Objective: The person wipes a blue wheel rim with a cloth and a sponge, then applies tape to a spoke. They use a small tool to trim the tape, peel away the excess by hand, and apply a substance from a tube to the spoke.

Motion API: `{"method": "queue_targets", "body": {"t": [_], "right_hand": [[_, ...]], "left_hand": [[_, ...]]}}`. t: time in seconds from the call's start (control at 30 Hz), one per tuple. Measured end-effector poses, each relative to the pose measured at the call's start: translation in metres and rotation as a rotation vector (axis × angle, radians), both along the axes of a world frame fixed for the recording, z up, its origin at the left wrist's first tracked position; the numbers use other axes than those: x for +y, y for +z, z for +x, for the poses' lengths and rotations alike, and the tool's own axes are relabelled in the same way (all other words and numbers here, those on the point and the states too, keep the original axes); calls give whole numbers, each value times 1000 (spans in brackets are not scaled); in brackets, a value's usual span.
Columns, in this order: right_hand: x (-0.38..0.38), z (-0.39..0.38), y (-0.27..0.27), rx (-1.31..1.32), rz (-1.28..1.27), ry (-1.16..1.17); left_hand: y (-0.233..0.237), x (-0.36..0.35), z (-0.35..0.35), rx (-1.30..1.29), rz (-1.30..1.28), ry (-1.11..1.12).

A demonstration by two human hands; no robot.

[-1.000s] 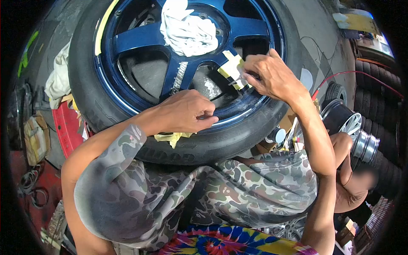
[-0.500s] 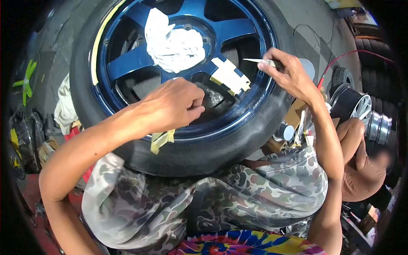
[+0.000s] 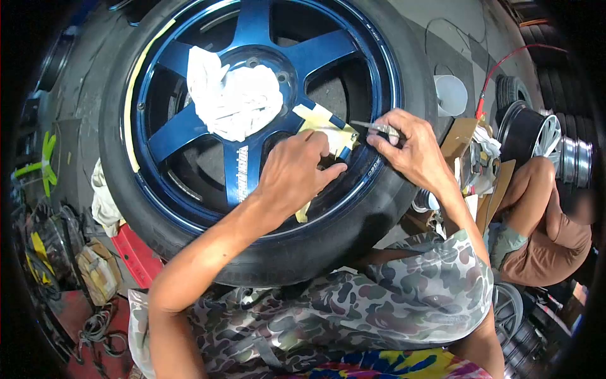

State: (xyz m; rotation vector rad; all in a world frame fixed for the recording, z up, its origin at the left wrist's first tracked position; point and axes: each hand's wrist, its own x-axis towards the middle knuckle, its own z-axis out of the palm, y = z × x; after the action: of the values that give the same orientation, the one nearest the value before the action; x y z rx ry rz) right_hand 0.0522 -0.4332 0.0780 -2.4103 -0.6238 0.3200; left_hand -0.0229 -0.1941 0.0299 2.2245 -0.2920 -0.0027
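A blue multi-spoke wheel with its black tyre lies flat before me. Yellow masking tape covers part of one spoke at the right. My left hand is over this spoke's lower side, fingers curled near the tape and thumb apart from the index finger. From beneath that hand hangs a loose strip of masking tape; the grip on it is hidden. My right hand is closed on a thin pointed knife, its tip beside the taped spoke end. A white cloth rests over the hub.
Another long tape strip follows the left rim edge. At right are a cardboard box, a white container, a red cable and loose wheels. A person crouches at the right. A red stand is under the tyre.
My left hand has moved right towards the taped spoke, and the loose strip has shifted with it. My right hand has brought the knife lower, closer to the tape. The camera view has shifted.
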Motion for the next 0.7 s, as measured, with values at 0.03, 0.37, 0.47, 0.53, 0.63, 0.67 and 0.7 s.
{"method": "queue_targets", "body": {"t": [0.03,0.37,0.47,0.53,0.63,0.67,0.7], "right_hand": [[1,-3,2,0,-3,4],[10,-18,14,62,-51,-79],[8,-17,7,-22,19,-91],[13,-14,10,-7,24,-121],[22,-8,14,26,3,-181],[24,-5,14,91,-17,-184],[27,-1,13,156,-37,-185]], "left_hand": [[-4,-2,-3,0,-3,4],[-29,-17,-26,335,-159,245],[-42,-7,-25,332,-301,254],[-30,1,-18,379,-287,263],[-14,2,-12,445,-300,266],[-7,1,-10,372,-287,295],[1,3,-7,299,-274,326]]}}
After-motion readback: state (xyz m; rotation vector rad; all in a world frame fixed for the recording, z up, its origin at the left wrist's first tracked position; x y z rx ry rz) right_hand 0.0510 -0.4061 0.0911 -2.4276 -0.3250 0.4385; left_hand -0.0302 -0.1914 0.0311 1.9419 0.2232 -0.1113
